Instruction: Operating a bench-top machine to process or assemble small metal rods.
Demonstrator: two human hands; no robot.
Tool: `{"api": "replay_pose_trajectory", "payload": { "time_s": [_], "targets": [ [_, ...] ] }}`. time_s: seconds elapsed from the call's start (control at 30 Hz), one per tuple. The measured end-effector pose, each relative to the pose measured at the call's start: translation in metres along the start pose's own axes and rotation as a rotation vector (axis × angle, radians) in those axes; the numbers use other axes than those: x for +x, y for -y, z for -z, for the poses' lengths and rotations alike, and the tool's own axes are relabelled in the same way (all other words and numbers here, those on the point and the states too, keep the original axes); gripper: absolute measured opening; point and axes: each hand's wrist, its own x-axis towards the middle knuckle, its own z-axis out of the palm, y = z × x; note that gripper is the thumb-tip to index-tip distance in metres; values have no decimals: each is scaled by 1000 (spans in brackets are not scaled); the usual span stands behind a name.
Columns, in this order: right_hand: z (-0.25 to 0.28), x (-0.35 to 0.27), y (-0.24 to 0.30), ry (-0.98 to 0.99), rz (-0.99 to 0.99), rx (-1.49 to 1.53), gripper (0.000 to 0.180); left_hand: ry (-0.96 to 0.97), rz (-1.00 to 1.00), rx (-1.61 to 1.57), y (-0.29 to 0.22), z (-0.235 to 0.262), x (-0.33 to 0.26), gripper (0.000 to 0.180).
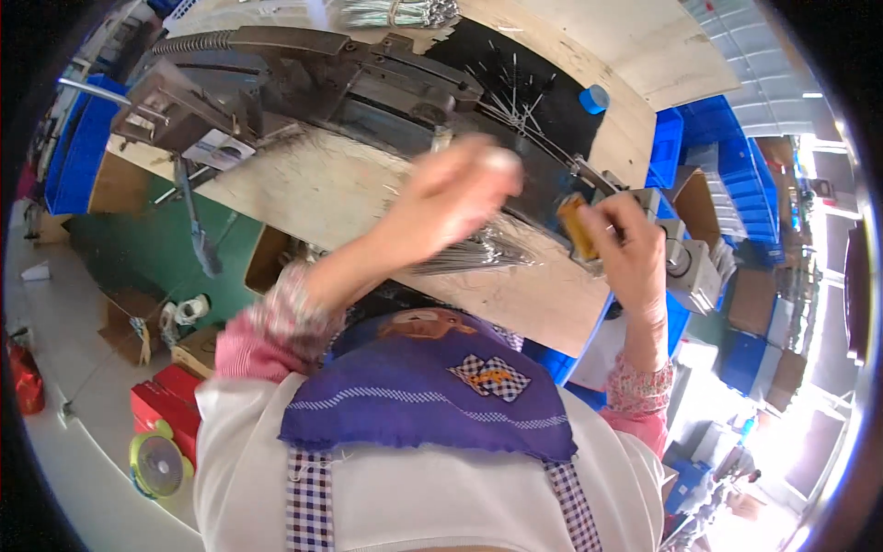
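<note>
My left hand (451,198), smeared by motion, is over the middle of the wooden bench (313,189), in front of the dark metal machine (386,101). Its fingers are too blurred to show whether they hold anything. Below it lies a bundle of thin metal rods (483,253). Farther right, my right hand (633,247) has its fingers curled, with the fingertips against a yellow block-shaped piece (577,225) at the machine's right end. More thin rods (517,115) lie fanned out on a black sheet (566,101) behind the machine.
A blue roll (594,99) sits at the back right of the bench. Grey boxes with round knobs (685,262) stand right of my right hand. Blue bins (713,138) are beyond. A tied rod bundle (400,11) lies at the back. A green fan (158,463) is at the lower left.
</note>
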Motion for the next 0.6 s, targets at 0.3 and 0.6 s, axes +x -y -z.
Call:
{"api": "replay_pose_trajectory", "payload": {
  "time_s": [0.3, 0.6],
  "targets": [
    [22, 30, -15, -330, 59, 51, 13, -196, 270, -176, 40, -16, 51, 26],
    [-40, 109, -17, 252, 230, 253, 22, -361, 153, -125, 37, -22, 51, 26]
  ]
}}
